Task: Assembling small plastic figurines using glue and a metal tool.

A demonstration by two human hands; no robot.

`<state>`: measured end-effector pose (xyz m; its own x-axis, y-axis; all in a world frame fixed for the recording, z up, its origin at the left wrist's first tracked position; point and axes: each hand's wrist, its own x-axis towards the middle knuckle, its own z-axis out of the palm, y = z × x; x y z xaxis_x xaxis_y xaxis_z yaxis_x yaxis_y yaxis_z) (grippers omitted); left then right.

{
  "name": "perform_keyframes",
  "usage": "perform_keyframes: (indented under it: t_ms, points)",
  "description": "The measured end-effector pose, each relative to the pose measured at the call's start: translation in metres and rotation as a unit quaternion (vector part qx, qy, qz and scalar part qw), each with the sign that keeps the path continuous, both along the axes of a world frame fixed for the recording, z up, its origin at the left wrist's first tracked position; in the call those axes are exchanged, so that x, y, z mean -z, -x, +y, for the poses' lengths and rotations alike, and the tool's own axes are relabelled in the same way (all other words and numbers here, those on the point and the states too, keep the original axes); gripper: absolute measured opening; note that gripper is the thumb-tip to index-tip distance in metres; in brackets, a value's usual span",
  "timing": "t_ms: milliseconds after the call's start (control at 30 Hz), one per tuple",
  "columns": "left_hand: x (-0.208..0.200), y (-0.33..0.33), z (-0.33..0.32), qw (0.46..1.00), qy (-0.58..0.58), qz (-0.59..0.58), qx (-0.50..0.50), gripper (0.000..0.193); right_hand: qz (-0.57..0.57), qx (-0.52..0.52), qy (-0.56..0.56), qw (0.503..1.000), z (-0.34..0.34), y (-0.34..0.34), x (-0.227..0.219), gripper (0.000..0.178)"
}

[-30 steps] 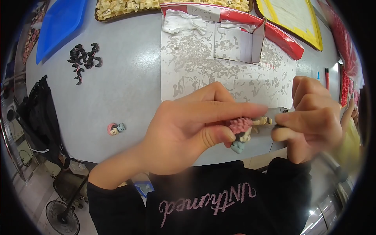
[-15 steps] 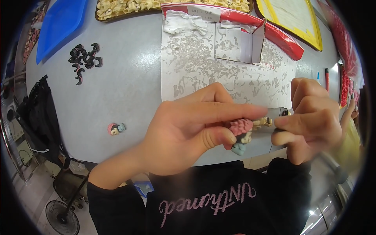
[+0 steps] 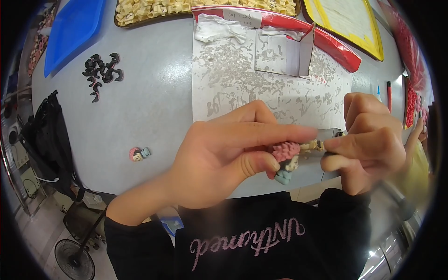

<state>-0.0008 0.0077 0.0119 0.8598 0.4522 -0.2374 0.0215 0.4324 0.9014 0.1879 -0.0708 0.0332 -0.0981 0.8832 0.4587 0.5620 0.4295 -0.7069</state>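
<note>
My left hand (image 3: pixel 224 158) is closed, pinching a small figurine (image 3: pixel 285 161) between thumb and index finger. The figurine has bumpy pink hair, a pale face and a light-blue lower part. Just right of it shows a small cream-coloured piece (image 3: pixel 311 145); whether it is joined to the figurine I cannot tell. My right hand (image 3: pixel 373 142) is curled, with thumb and index finger pinched close to that piece. What they grip is too small to name. A similar pink-haired figurine (image 3: pixel 139 154) lies on the table left of my left wrist.
Black curved pieces (image 3: pixel 100 70) lie in a cluster on the table (image 3: pixel 154 93), near a blue tray (image 3: pixel 74 32). Cream pieces fill a tray (image 3: pixel 177 6) at the back. A smudged white sheet (image 3: pixel 224 79) carries an open box (image 3: pixel 284 53). A yellow-edged tray (image 3: pixel 347 25) stands back right.
My right hand has shifted slightly left, bringing its fingertips closer to the cream piece. My left hand keeps its grip on the figurine, almost unmoved.
</note>
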Motion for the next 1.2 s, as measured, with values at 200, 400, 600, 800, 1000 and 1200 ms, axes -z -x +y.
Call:
perform_keyframes:
  t_ms: [200,400,600,800,1000,1200]
  points:
    - [0.0003,0.0013,0.0025,1.000,-0.023,-0.006,0.014,0.053,0.007,-0.008,-0.004,1.000,-0.0010,0.0011,-0.0015,0.040]
    - [-0.0007,-0.0014,0.0012,1.000,-0.028,-0.006,0.011,0.051,-0.006,-0.018,-0.017,1.000,0.0000,0.0014,-0.0029,0.036]
    - [0.0018,-0.0013,0.0018,0.999,-0.038,-0.016,0.018,0.049,-0.007,-0.046,-0.020,0.999,0.0011,-0.0018,-0.0032,0.036]
    - [0.0017,0.0006,0.0016,0.998,-0.049,-0.023,0.012,0.048,0.001,-0.031,-0.035,0.999,0.0026,-0.0047,-0.0016,0.032]
    - [-0.0006,-0.0002,0.0010,0.999,-0.036,-0.018,0.020,0.047,0.010,-0.011,-0.023,1.000,0.0017,-0.0047,-0.0043,0.030]
    - [0.0006,-0.0001,0.0003,0.999,-0.033,-0.030,0.031,0.047,0.030,-0.056,-0.036,0.997,0.0045,-0.0057,-0.0003,0.027]
